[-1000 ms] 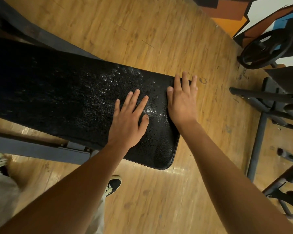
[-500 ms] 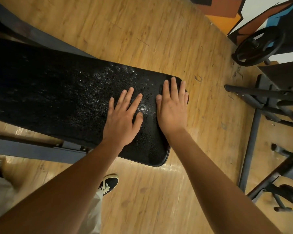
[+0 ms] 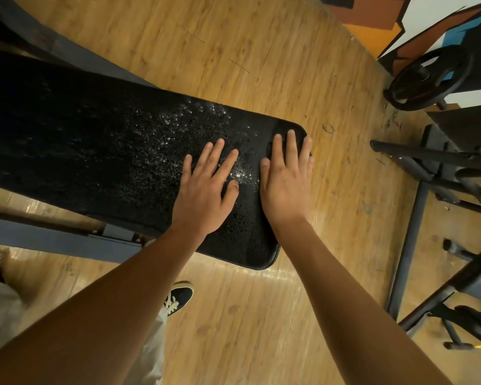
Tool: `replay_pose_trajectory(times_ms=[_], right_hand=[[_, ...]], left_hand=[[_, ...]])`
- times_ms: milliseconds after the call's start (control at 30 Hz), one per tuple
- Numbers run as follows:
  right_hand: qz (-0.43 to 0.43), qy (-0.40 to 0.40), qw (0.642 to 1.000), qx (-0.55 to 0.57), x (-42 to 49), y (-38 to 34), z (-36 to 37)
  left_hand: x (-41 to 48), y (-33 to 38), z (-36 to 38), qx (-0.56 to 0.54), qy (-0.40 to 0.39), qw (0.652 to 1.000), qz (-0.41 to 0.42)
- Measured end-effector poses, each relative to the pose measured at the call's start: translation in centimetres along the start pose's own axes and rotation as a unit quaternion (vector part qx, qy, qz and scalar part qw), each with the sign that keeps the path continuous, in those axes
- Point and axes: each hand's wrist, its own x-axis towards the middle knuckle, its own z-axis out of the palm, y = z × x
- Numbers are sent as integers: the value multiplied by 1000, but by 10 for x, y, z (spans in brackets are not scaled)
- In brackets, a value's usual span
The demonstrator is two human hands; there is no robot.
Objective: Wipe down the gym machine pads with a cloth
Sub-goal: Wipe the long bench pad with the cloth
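A long black bench pad (image 3: 95,151) runs from the left edge to a rounded end at the centre right. Droplets (image 3: 178,126) glisten on its surface near that end. My left hand (image 3: 206,190) lies flat on the pad with fingers spread. My right hand (image 3: 286,184) lies flat beside it at the pad's end, fingers together and straight, the outer fingers at the pad's right edge. Both palms face down and hold nothing. No cloth is in view.
The grey bench frame (image 3: 61,240) runs under the pad at the lower left. A black weight plate (image 3: 428,79) and dark metal rack bars (image 3: 417,218) stand at the right. My shoe (image 3: 179,298) is on the wooden floor (image 3: 261,51) below the pad.
My right hand has slid left and toward me from the pad's far right corner onto its end. My left hand stays flat on the pad.
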Motion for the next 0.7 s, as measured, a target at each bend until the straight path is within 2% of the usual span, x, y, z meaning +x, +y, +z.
replay_pose_trajectory(times_ms=[200,300,467,700], right_hand=[[8,8,999,-32,46,-9,-4],[17,20,1000,0,21,-9,-4],[11,-10,1000,-9,-28,-10,-2],[36,9,999,-13,46,-11,-3]], left_hand=[[1,0,-1,5,-7,1000,-1],[-1,-1,0,-1,1,1000,2],[-2,-1,1,-5,20,1000,7],[0,-1,-1,-2,-5,1000,0]])
